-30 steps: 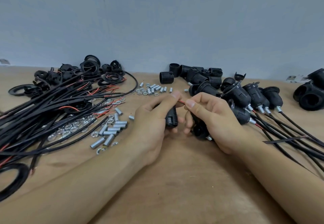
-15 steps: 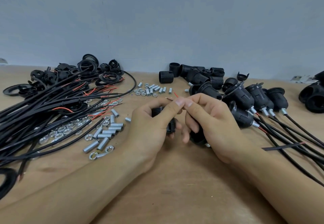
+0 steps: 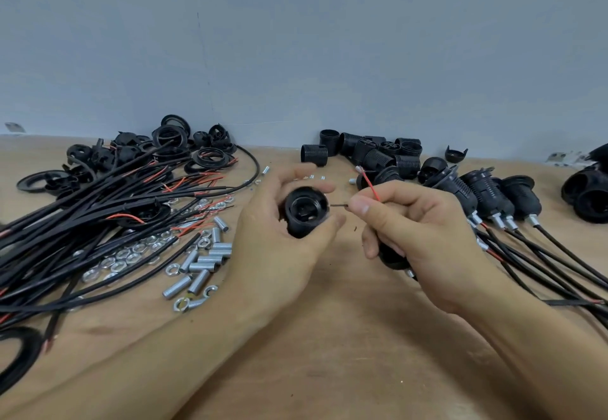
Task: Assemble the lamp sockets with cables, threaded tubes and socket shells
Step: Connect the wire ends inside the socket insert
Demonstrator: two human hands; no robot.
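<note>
Black socket body (image 3: pixel 306 211) clasped in left hand (image 3: pixel 279 238); right hand (image 3: pixel 418 232) pinches wires (image 3: pixel 373 189), hiding another part.

A matt, light-brown wooden tabletop (image 3: pixel 329 354) with faint grain fills the lower frame. At centre, a black ribbed plastic socket body (image 3: pixel 306 210) with a slightly glossy rim is seen. Bright, threaded metal tubes (image 3: pixel 204 266) and shiny metal hex nuts (image 3: pixel 125 256) are scattered at centre left, beside smooth black-sheathed cables (image 3: pixel 82 222). A red-insulated thin wire (image 3: pixel 371 186) is visible right of centre.
</note>
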